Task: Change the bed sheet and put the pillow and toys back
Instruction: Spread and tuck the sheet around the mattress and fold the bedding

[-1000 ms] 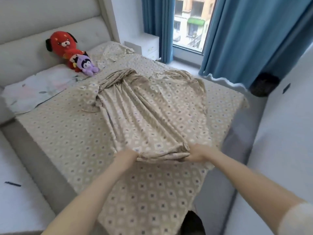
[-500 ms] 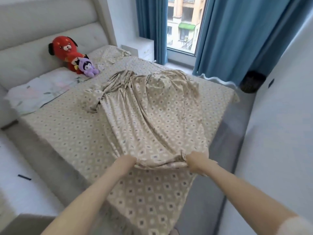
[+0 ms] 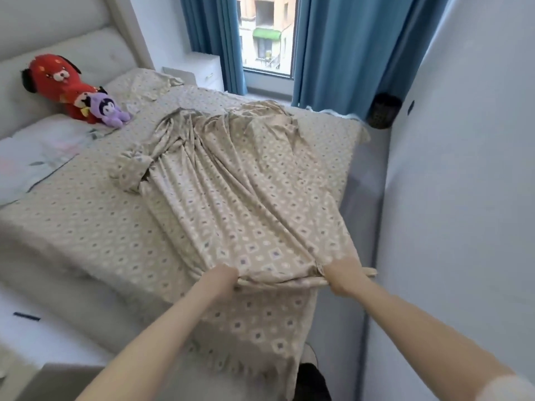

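Observation:
A beige patterned bed sheet point(image 3: 231, 204) covers the bed, with a gathered fold of it stretched from the middle toward me. My left hand point(image 3: 224, 277) grips the near edge of that fold, and my right hand point(image 3: 343, 277) grips the same edge a little to the right. Against the headboard at the far left sit a red plush dog point(image 3: 56, 82) and a small purple plush toy point(image 3: 107, 110). A pale floral pillow point(image 3: 31, 160) lies at the left, below the toys.
The padded grey headboard point(image 3: 95, 50) runs along the far left. A white nightstand point(image 3: 207, 70) stands by the window with blue curtains point(image 3: 350, 53). A dark bin point(image 3: 383, 111) sits in the corner. A pale wall point(image 3: 463, 169) closes the right side, leaving a narrow gap.
Both hands have pulled the gathered sheet edge toward the foot of the bed, and the fold has stretched longer. The camera has drawn back and shifted right.

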The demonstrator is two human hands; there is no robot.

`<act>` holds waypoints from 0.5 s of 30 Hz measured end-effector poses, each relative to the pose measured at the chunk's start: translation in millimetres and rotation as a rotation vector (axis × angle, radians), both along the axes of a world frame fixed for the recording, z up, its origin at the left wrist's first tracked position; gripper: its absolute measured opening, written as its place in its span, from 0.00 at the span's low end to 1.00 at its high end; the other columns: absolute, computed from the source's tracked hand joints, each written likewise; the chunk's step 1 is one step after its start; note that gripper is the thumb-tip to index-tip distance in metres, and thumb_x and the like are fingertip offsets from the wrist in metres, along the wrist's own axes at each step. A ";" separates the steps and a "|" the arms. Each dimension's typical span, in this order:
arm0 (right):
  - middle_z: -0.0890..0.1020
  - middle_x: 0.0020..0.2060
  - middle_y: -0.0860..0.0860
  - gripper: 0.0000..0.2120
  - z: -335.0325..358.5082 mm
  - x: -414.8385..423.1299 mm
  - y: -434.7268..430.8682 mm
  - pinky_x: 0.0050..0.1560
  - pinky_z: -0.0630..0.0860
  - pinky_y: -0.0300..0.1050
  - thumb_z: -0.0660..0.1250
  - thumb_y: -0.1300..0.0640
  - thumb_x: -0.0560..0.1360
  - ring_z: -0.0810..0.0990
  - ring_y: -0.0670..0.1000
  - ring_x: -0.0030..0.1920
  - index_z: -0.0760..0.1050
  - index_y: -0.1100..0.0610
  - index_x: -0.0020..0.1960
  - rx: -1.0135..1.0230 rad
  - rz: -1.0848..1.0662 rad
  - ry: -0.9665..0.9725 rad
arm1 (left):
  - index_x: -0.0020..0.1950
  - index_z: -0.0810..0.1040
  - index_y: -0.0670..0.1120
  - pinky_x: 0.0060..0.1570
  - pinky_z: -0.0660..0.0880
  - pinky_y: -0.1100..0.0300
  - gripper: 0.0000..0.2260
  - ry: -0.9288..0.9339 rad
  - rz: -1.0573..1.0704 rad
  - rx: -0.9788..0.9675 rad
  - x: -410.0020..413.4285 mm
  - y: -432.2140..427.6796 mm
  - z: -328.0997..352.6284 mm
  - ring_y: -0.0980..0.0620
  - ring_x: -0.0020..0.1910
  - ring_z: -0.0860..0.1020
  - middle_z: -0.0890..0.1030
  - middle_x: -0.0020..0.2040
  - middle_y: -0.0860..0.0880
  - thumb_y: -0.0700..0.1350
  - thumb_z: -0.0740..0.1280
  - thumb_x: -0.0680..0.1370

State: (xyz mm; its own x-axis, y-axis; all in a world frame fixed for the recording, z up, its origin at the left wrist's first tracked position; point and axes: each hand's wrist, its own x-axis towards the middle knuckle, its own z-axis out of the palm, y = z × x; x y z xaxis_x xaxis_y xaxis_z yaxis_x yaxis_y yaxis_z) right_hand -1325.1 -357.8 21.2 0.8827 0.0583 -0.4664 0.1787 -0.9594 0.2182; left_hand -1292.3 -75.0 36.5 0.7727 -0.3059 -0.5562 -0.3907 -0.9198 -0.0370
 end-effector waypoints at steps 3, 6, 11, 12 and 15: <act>0.81 0.53 0.56 0.13 -8.0 -47.7 13.6 0.51 0.75 0.47 0.59 0.65 0.74 0.80 0.57 0.54 0.77 0.58 0.56 0.014 -0.066 0.017 | 0.58 0.74 0.41 0.50 0.73 0.54 0.13 0.051 -0.043 0.002 -34.2 12.7 -9.4 0.42 0.56 0.77 0.77 0.57 0.40 0.36 0.56 0.76; 0.80 0.52 0.55 0.12 -14.4 -95.9 29.9 0.48 0.75 0.47 0.60 0.65 0.75 0.79 0.57 0.54 0.79 0.58 0.53 0.054 -0.131 0.025 | 0.61 0.72 0.41 0.52 0.72 0.54 0.13 0.134 -0.077 -0.024 -68.0 29.3 -18.1 0.41 0.58 0.76 0.76 0.59 0.40 0.40 0.57 0.77; 0.79 0.54 0.55 0.11 -26.6 -148.0 41.9 0.50 0.75 0.48 0.61 0.64 0.74 0.78 0.56 0.56 0.79 0.57 0.53 0.067 -0.187 0.059 | 0.72 0.64 0.49 0.55 0.72 0.54 0.23 0.164 -0.058 -0.061 -107.5 40.5 -35.4 0.42 0.62 0.74 0.75 0.64 0.42 0.50 0.61 0.77; 0.79 0.54 0.55 0.11 -29.9 -156.1 44.3 0.50 0.75 0.48 0.61 0.64 0.74 0.78 0.56 0.56 0.79 0.57 0.53 0.065 -0.186 0.062 | 0.73 0.63 0.50 0.56 0.72 0.53 0.23 0.156 -0.062 -0.052 -114.7 42.4 -39.3 0.42 0.62 0.74 0.75 0.64 0.42 0.49 0.61 0.77; 0.78 0.55 0.55 0.11 -35.9 -171.8 49.3 0.51 0.75 0.48 0.62 0.64 0.74 0.77 0.56 0.57 0.79 0.57 0.53 0.085 -0.180 0.057 | 0.72 0.63 0.51 0.55 0.72 0.53 0.23 0.153 -0.053 -0.031 -128.5 46.2 -47.3 0.43 0.62 0.74 0.75 0.64 0.44 0.47 0.60 0.77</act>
State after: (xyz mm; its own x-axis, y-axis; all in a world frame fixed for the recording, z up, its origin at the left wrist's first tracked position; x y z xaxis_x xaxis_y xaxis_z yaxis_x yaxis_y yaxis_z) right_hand -1497.0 -308.4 -14.6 0.8546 -0.0568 -0.5161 0.0122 -0.9915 0.1293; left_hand -1420.8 -28.8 -10.7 0.6618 -0.3629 -0.6560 -0.4375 -0.8975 0.0552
